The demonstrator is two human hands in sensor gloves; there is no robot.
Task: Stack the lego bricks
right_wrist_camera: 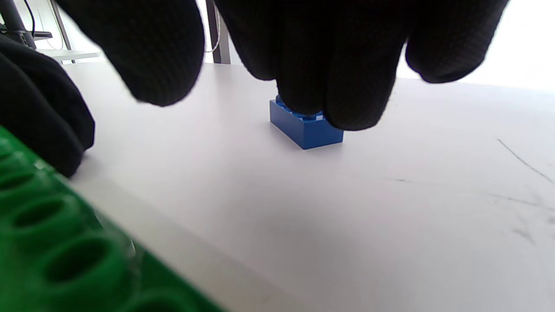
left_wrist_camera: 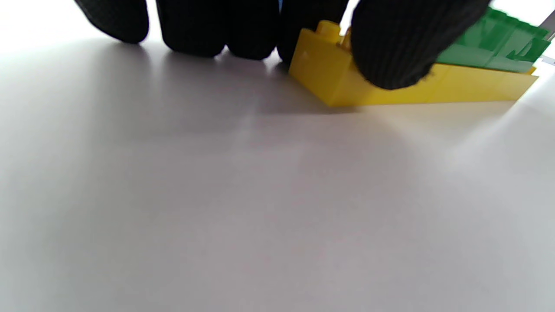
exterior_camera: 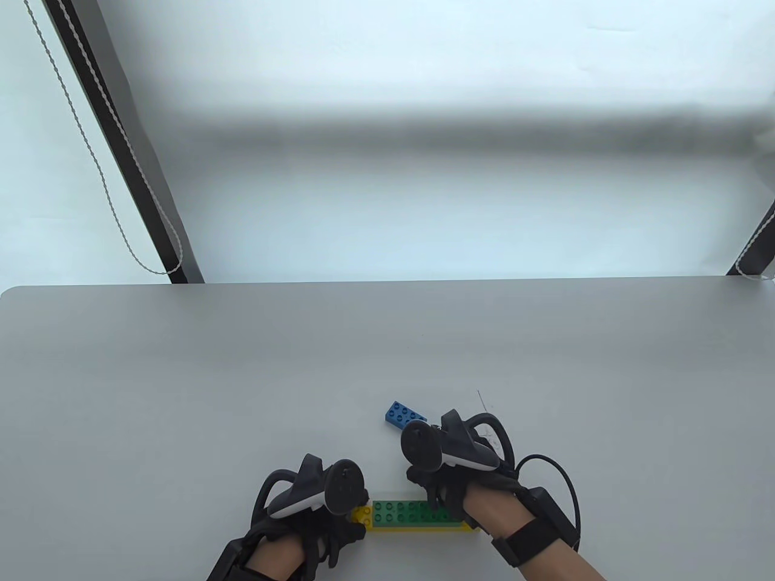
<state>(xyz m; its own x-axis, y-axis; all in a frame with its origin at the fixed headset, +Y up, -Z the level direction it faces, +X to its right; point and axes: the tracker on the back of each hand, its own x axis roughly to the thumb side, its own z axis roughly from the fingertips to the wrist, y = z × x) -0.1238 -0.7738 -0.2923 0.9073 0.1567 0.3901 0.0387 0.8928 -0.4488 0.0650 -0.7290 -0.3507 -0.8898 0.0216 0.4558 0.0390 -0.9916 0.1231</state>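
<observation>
A long yellow brick [exterior_camera: 418, 528] lies near the table's front edge with a green brick [exterior_camera: 412, 512] stacked on it. My left hand [exterior_camera: 354, 519] pinches the yellow brick's [left_wrist_camera: 329, 76] left end, with the thumb [left_wrist_camera: 390, 47] on its near side and the fingers behind it. The green brick [left_wrist_camera: 494, 47] sits on top to the right. My right hand [exterior_camera: 433, 491] hovers over the green brick's right end with its fingers [right_wrist_camera: 342, 73] spread and holding nothing. A small blue brick [exterior_camera: 404, 415] lies loose just beyond it, and also shows in the right wrist view [right_wrist_camera: 310, 130].
The grey table [exterior_camera: 181, 393] reaches to its far edge at mid frame. A black post with a beaded cord [exterior_camera: 121, 151] stands behind the far left. A cable [exterior_camera: 563, 478] runs from my right wrist strap.
</observation>
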